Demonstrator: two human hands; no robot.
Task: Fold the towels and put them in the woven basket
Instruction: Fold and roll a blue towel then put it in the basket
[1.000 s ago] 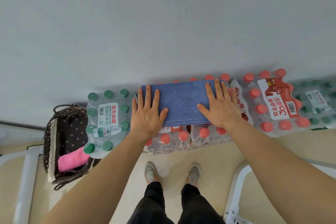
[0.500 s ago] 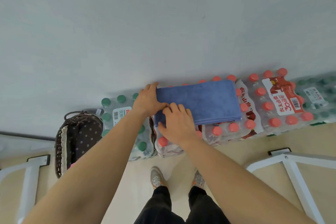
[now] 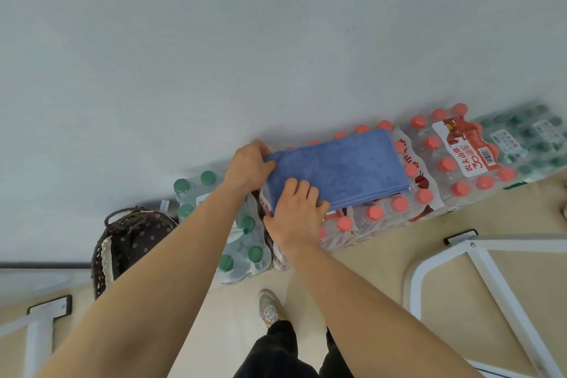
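A folded blue towel (image 3: 346, 169) lies flat on top of shrink-wrapped packs of red-capped water bottles (image 3: 399, 212). My left hand (image 3: 250, 166) pinches the towel's far left corner. My right hand (image 3: 296, 215) grips its near left corner, fingers on top and thumb under the edge. The dark woven basket (image 3: 129, 242) with a spotted liner stands on the floor to the left, beyond a pack of green-capped bottles (image 3: 242, 242). My left forearm hides most of the basket's inside.
A grey wall rises right behind the bottle packs. More bottle packs (image 3: 521, 138) run to the right. White metal frames (image 3: 478, 270) stand at the lower right and lower left (image 3: 36, 325). My shoe (image 3: 268, 307) is on the beige floor.
Both hands left the flat towel: the right crossed from its right end to the near left corner, the left went to the far left corner, and both took hold. The view shifted right.
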